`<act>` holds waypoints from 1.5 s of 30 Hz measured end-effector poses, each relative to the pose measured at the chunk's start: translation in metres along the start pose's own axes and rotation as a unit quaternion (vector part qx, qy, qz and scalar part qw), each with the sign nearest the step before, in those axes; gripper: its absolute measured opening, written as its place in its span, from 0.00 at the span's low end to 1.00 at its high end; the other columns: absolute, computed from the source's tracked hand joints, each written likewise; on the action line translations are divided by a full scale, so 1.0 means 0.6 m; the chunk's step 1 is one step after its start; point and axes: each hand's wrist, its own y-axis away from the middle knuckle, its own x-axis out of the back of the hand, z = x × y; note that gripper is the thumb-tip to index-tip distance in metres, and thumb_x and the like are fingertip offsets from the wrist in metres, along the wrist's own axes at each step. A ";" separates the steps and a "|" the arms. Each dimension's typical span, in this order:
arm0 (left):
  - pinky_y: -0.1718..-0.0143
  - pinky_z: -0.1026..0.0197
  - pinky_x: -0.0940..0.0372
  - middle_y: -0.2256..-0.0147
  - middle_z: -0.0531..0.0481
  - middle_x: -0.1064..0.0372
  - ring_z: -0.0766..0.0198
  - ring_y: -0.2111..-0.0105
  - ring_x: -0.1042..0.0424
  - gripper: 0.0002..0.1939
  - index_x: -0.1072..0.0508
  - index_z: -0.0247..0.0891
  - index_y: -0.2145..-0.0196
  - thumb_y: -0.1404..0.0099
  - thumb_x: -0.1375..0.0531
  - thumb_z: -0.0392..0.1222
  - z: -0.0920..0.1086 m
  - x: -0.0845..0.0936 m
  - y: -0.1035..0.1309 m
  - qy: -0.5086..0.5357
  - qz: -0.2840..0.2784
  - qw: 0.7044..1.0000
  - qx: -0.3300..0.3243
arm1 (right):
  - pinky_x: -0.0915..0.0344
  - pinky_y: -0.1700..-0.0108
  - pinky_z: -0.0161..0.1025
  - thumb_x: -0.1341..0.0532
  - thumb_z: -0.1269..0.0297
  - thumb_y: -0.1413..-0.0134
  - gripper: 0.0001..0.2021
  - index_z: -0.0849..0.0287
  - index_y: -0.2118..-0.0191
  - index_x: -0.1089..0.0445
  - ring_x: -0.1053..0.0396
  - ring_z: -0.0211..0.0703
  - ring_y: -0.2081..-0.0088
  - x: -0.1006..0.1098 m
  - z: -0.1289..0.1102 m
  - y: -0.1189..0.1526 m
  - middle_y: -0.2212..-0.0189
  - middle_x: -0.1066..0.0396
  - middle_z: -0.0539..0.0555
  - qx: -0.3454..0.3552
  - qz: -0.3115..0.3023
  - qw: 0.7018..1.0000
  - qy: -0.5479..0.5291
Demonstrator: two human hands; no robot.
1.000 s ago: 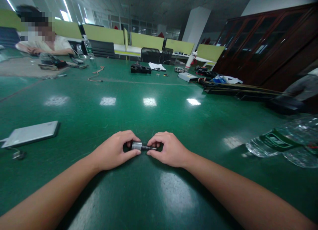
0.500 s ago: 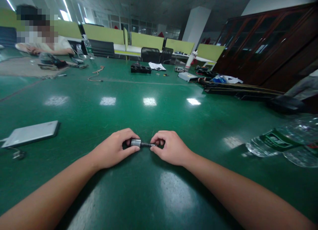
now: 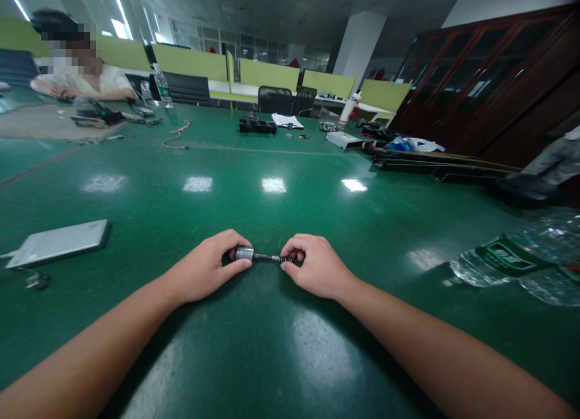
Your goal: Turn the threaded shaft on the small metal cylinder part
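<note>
Left hand [image 3: 211, 267] pinches silver cylinder [image 3: 245, 253] at 9 o'clock, right hand [image 3: 318, 267] pinches dark ribbed piece [image 3: 285, 259] at 3, thin shaft [image 3: 266, 258] between them on a roughly 9-to-3 axis, neither hand clearly nearer.

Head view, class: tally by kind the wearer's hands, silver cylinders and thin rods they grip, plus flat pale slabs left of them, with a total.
Left hand and right hand: 2
Silver cylinder: 1
Thin rod: 1
Flat pale slab: 1
Total: 5
</note>
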 end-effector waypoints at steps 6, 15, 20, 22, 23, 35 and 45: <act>0.60 0.58 0.36 0.62 0.48 0.31 0.59 0.63 0.31 0.12 0.28 0.39 0.56 0.33 0.42 0.47 0.000 -0.001 0.001 0.002 0.003 1.000 -0.002 | 0.41 0.68 0.36 0.35 0.71 0.55 0.04 0.58 0.69 0.24 0.35 0.37 0.70 -0.003 0.002 0.001 0.72 0.29 0.50 0.000 0.001 1.000 -0.007; 0.60 0.59 0.36 0.61 0.49 0.29 0.59 0.62 0.30 0.13 0.27 0.39 0.55 0.36 0.38 0.45 0.002 -0.002 0.004 -0.001 0.007 1.000 -0.018 | 0.40 0.67 0.35 0.33 0.68 0.53 0.08 0.56 0.63 0.23 0.34 0.36 0.71 -0.007 -0.002 0.000 0.71 0.27 0.49 -0.004 -0.011 0.999 -0.050; 0.59 0.60 0.36 0.61 0.51 0.27 0.61 0.62 0.29 0.12 0.26 0.42 0.55 0.34 0.39 0.47 0.003 -0.005 0.005 0.009 0.007 1.000 -0.023 | 0.39 0.68 0.34 0.31 0.68 0.55 0.14 0.55 0.58 0.24 0.34 0.35 0.72 -0.013 -0.007 0.001 0.71 0.25 0.47 -0.018 -0.012 0.996 -0.089; 0.59 0.61 0.36 0.62 0.51 0.27 0.61 0.62 0.29 0.11 0.26 0.42 0.56 0.34 0.40 0.47 0.003 -0.006 0.005 0.009 0.008 0.999 -0.030 | 0.38 0.67 0.34 0.31 0.68 0.55 0.15 0.56 0.58 0.24 0.33 0.35 0.72 -0.014 -0.010 0.001 0.70 0.24 0.48 -0.013 -0.015 0.995 -0.102; 0.60 0.61 0.36 0.62 0.51 0.27 0.61 0.62 0.28 0.11 0.25 0.42 0.56 0.34 0.39 0.46 0.003 -0.006 0.005 0.009 0.006 0.999 -0.033 | 0.37 0.66 0.34 0.30 0.69 0.54 0.14 0.56 0.58 0.23 0.32 0.35 0.71 -0.014 -0.011 0.001 0.70 0.24 0.48 -0.010 -0.016 0.994 -0.107; 0.60 0.61 0.36 0.62 0.50 0.27 0.61 0.63 0.28 0.11 0.26 0.40 0.57 0.35 0.38 0.46 0.007 -0.008 0.007 0.004 -0.001 0.999 -0.044 | 0.38 0.62 0.36 0.33 0.69 0.48 0.09 0.58 0.60 0.22 0.30 0.38 0.66 -0.014 -0.011 0.004 0.68 0.24 0.51 0.108 -0.058 0.990 -0.068; 0.60 0.61 0.36 0.62 0.50 0.27 0.61 0.63 0.28 0.11 0.26 0.41 0.56 0.33 0.40 0.47 0.009 -0.009 0.003 -0.004 -0.013 0.999 -0.038 | 0.38 0.62 0.36 0.33 0.69 0.49 0.08 0.58 0.61 0.22 0.31 0.38 0.67 -0.015 -0.010 0.003 0.69 0.25 0.51 0.107 -0.065 0.991 -0.055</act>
